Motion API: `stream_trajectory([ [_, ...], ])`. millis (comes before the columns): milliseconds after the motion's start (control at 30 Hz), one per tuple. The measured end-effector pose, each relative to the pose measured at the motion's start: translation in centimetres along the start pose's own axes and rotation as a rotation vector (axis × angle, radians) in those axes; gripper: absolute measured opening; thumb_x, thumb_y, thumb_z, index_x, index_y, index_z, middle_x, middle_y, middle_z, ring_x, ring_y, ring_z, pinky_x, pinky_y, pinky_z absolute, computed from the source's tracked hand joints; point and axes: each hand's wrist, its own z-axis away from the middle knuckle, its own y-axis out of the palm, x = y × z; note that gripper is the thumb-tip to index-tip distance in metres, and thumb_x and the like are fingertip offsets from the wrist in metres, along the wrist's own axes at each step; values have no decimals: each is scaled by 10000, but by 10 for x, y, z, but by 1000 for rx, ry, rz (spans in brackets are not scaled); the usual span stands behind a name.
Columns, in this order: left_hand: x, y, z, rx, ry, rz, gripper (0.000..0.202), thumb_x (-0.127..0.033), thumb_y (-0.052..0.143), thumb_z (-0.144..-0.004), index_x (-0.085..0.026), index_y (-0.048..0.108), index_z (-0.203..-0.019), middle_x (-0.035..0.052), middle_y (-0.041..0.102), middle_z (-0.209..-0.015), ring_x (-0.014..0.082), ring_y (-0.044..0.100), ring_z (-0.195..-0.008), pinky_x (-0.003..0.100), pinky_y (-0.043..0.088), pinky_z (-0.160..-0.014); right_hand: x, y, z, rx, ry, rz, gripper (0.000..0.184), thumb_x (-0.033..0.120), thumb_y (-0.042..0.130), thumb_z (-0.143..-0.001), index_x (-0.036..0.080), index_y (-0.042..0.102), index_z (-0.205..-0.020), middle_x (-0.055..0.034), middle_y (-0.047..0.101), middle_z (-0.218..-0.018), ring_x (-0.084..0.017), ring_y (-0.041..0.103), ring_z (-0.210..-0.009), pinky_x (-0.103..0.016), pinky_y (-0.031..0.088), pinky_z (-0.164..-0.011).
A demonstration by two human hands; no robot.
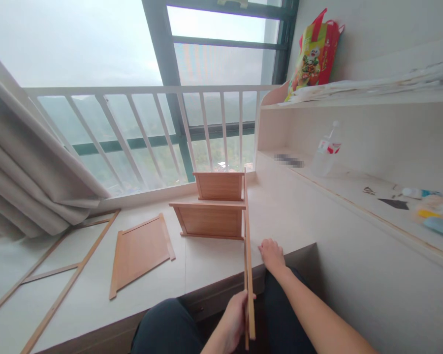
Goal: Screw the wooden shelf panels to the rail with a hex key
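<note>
So, the left hand (236, 314) is gripping the near end of a wooden frame (249, 285), thumb and fingers pinching the rails, and the frame is standing on edge, its far part sitting on the white ledge (210, 258) and its near end poking out past it. Two wooden panels, a far one (220, 187) and a nearer one (211, 221), are sticking out to its left, ends meeting the frame. I can't tell if they're seating fully. The right hand (272, 254) is resting on the ledge just beside the frame, fingers curling; can't tell if it's pinching anything small. A loose panel (142, 255) is lying flat, and a second frame (80, 268) is lying further left, by the curtain.

Looks to me like the step is steadying the partly joined frame. Any next move is probably calling for a firm left grip, so neither panel is twisting loose.
</note>
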Motion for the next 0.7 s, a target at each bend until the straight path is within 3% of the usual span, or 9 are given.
stream_trajectory([
  [167, 11, -16, -5, 61, 26, -103, 593, -837, 571, -864, -256, 463, -898, -95, 406, -549, 86, 303, -385, 225, 263, -422, -3, -2, -3, 12, -3, 12, 259, 251, 486, -1103, 152, 678, -1246, -188, 675, -1317, -299, 625, -1273, -368, 476, -991],
  [400, 19, -55, 12, 134, 15, -242, 725, -971, 548, -784, -264, 446, -906, -85, 468, -532, 91, 370, -353, 210, 232, -395, -5, 3, -4, -16, 54, -14, 302, 274, 429, -1121, 148, 667, -1257, -198, 668, -1327, -308, 611, -1283, -375, 461, -991],
  [700, 21, -88, 35, 126, 18, -387, 806, -1054, 499, -687, -260, 499, -823, -89, 389, -444, 94, 300, -321, 231, 173, -349, -35, 5, -17, -50, 128, -49, 362, 305, 358, -1147, 144, 672, -1227, -191, 718, -1266, -296, 645, -1212, -376, 434, -951],
])
